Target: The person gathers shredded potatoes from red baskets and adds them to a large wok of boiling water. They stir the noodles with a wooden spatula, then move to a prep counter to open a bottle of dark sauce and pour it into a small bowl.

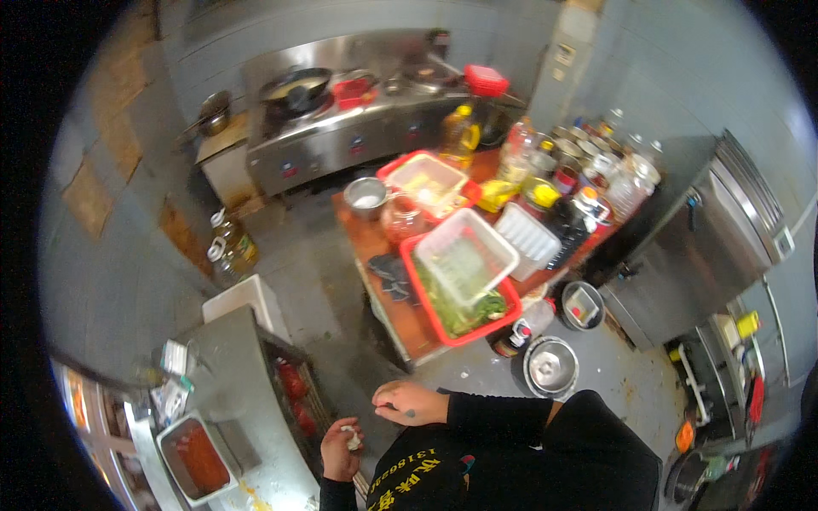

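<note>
My left hand (341, 449), low in the view, has its fingers curled around a small crumpled white wad (352, 438), perhaps tissue. It hangs by the edge of a steel counter (255, 389). My right hand (409, 404) reaches across in front of my body, fingers bent inward; whether anything lies inside them is hidden. A rectangular metal pan (167, 441) holding reddish-orange food sits on the counter. Ahead of my hands is a wooden-topped table (358, 246), bearing a red basket (441, 332) of leafy greens with a translucent white basket (505, 252) on top.
A stove (319, 153) with a wok (281, 89) lines the back wall. Bottles and jars crowd the table's far right, near a steel cabinet (690, 255). Metal bowls (551, 367) and a bottle (511, 342) stand on the floor. Oil jugs (233, 249) and a white bin (239, 297) are left.
</note>
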`<state>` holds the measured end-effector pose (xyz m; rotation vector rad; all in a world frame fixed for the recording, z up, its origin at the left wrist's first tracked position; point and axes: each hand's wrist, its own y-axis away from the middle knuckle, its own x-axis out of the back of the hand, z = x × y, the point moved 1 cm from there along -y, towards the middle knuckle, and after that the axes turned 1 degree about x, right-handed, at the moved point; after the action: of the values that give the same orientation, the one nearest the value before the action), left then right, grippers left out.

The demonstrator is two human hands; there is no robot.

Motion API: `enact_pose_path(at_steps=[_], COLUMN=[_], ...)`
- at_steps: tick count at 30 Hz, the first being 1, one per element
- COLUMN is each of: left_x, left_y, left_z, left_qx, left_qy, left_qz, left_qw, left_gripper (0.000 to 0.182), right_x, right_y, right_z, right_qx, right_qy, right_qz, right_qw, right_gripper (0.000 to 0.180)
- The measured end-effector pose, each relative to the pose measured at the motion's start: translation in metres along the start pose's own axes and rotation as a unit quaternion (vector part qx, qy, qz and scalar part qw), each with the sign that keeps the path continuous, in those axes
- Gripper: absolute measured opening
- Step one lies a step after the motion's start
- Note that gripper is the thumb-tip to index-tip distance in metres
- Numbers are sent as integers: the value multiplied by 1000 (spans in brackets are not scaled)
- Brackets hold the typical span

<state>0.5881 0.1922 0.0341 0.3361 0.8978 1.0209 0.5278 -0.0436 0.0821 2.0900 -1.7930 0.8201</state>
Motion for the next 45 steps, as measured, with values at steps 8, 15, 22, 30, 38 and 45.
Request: enact_pose_path(at_steps=[8,15,22,30,38,45], left_x=[-108,-288,-396,-419,-427,-427], left_y=[-58,-102,-119,-108,-114,-108], left_z=[-32,-94,-137,-146,-155,-151], left_qx=[42,22,38,3,-27,-40], left_qy=[-91,-154,-256,-274,-275,-245], left_qz=[-112,-148,-129,-65,-69,-31], left_qw=[989,977,957,960,959,968], left_gripper=[24,28,24,25,26,26], right_x=[126,317,545,622,616,602], right_y=[149,313,413,369,367,387], right_z=[56,154,289,346,336,330], right_qx=[-167,-232,-322,-168,-133,-163], right_qy=[43,134,172,246,241,261], right_qz=[177,451,541,421,414,436], right_qw=[969,851,757,856,868,845], right_gripper=[19,19,46,76,66,66])
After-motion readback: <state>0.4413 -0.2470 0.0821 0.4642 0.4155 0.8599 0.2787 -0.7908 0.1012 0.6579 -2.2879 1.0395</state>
